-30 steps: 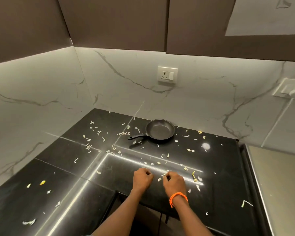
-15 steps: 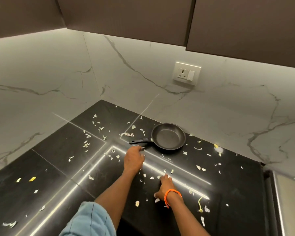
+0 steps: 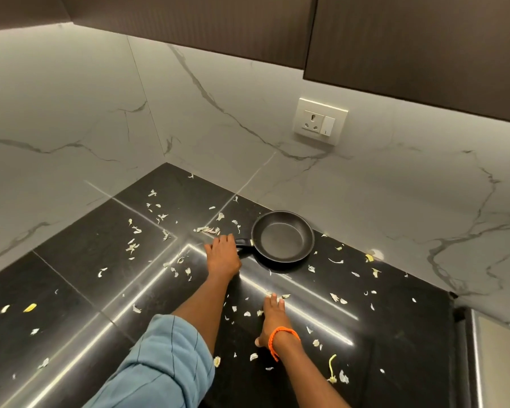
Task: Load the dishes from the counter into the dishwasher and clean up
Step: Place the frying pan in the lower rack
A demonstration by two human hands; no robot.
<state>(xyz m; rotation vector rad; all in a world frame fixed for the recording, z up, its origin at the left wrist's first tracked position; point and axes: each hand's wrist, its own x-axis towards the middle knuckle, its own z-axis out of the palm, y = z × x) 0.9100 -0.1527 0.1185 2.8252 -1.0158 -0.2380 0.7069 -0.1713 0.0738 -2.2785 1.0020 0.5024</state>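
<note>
Your left hand (image 3: 223,254) is extended forward across the counter (image 3: 80,260), arm nearly straight, back of the hand up. Its fingers are curled over the end of the pan (image 3: 283,236) handle (image 3: 243,242); the fingertips are hidden under the hand, so how fully they close on the handle cannot be told. A rolled blue sleeve (image 3: 165,360) covers the upper forearm.

Your right hand (image 3: 273,318) lies lower and nearer to you, palm down on the counter. Its fingers are straight and close together, pointing away from you, tips touching the surface among the scraps (image 3: 277,297). The thumb is spread out to the left. An orange band (image 3: 280,338) circles the wrist.

The pan sits upright on the counter near the back wall (image 3: 365,187), below the socket (image 3: 321,121), handle pointing left toward your left hand. Its bowl holds nothing.

Pale scraps are scattered over most of the counter, densest left of the pan and around your right hand.
</note>
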